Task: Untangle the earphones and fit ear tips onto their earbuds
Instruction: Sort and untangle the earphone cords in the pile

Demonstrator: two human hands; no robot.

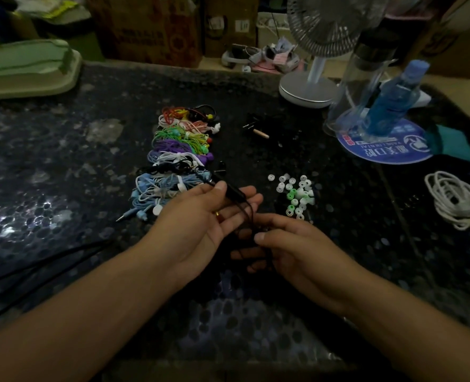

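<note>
Two hands meet over the dark speckled countertop point(63, 161), sharing one black earphone cable point(246, 213). Left hand point(209, 219) is palm-up, fingers mostly straight, thumb pressing the cable's inline remote point(232, 193) down onto them. Remote's long axis runs diagonally, far-left to near-right, w/ the cord trailing off its far end toward the pile. Right hand point(286, 244) sits just nearer the body, thumb & curled fingers pinching the dark loops hanging from the left palm; exact strands in the pinch can't be made out, too dark. No earbud is visible on this cable.

Just beyond the left fingertips: pile of coiled earphones point(178, 155), stacked in a column running away from the person, blue nearest, then black, white, purple, green, pink, red at the far end. Right of the hands, loose ear tips point(297, 194), white & green, scattered close together, near the right fingers but not touching.

Further out: white cable bundle point(451, 199) far right, blue bottle point(393, 100) on a round blue pad point(385, 150), desk fan point(319, 51) behind. Open counter lies left of the pile & near the body, btw the forearms.
</note>
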